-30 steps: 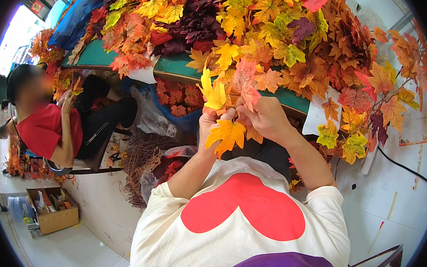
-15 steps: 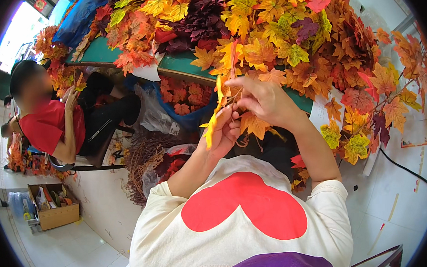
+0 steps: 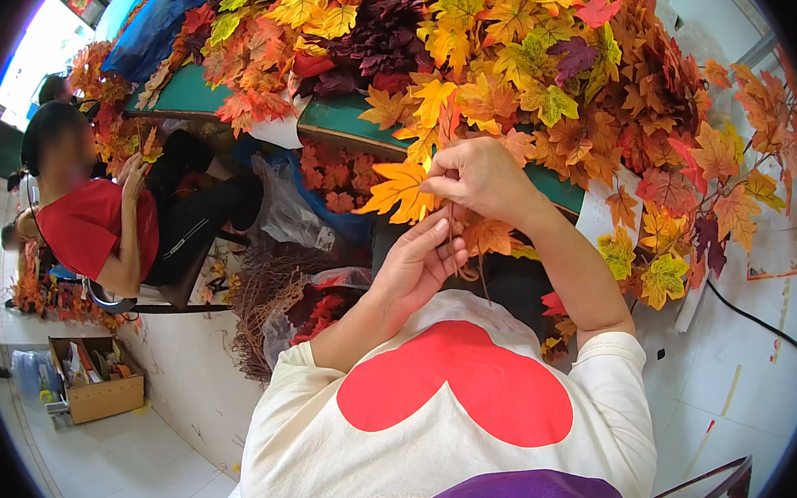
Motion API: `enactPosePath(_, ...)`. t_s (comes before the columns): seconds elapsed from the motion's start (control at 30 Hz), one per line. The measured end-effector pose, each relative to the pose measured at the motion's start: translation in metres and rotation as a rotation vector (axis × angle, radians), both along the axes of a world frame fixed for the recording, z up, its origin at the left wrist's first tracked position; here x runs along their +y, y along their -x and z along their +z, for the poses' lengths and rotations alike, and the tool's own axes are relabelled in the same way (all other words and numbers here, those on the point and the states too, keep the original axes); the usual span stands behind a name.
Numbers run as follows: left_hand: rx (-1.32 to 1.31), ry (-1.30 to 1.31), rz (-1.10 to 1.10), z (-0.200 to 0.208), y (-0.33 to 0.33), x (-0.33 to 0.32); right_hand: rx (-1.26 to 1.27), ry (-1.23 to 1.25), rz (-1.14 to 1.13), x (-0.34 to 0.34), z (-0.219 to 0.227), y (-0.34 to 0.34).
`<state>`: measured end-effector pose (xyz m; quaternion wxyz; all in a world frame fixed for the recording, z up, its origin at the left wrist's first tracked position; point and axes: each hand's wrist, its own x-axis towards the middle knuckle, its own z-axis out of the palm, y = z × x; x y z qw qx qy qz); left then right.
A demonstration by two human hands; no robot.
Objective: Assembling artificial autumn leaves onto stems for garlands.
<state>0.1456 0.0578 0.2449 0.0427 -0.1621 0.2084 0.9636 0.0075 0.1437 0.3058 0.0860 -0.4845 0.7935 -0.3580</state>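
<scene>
An orange-yellow artificial maple leaf on a thin brown stem is pinched in front of the chest by the closed right hand; the stem's lower end is gripped by the left hand, before the green surface heaped with autumn-coloured fabric leaves

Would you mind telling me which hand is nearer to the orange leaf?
Right. The right hand pinches the stem just beside the orange leaf, touching it; the left hand sits below the leaf, holding the stems lower down.
</scene>
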Motion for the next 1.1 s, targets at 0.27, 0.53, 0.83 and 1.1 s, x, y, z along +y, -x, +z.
enactPosePath(0.27,-0.114,0.283,-0.095,-0.008,-0.016,0.0,0.092,-0.301,0.273,-0.011,-0.031,-0.007)
enactPosePath(0.53,-0.124,0.151,-0.19,-0.006,-0.008,-0.016,-0.451,-0.01,0.565,-0.004,-0.049,0.015)
enactPosePath(0.83,-0.054,0.066,-0.057,0.008,0.015,-0.031,0.016,0.153,-0.612,0.035,-0.05,0.08)
enactPosePath(1.1,-0.031,-0.018,-0.085,0.009,0.018,-0.021,0.291,0.161,-0.542,0.013,-0.053,0.11)
